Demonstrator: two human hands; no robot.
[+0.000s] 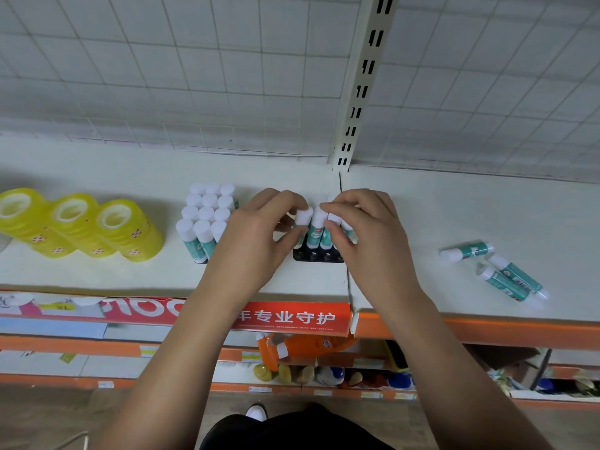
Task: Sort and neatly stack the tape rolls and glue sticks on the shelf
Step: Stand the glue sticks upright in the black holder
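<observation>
"White shelf [130, 280] boards, a wire grid [194, 76] behind them, a slotted post [360, 92] at the seam: that's my feed. What's in the middle?"

"Both hands meet over a black tray [316, 256] sitting across the seam. On my screen the left hand [259, 235] pinches the leftmost glue stick [303, 219] by its white cap, thumb and forefinger. The right hand [367, 235] has its grip curled round the neighbouring stick [318, 222]. Its fingers may cover more sticks; I can't tell how many."

"Anything crowding them?"

"A block of capped sticks [204, 219] stands just beside the left hand, and three stacks of yellow tape rolls [78, 225] lean further left. Three loose sticks [500, 271] lie flat, well apart on the right. The tray's front row of round holes shows near the edge. Below I see a red sign strip [292, 316] and an orange bottle [302, 347] on the lower shelf."
</observation>
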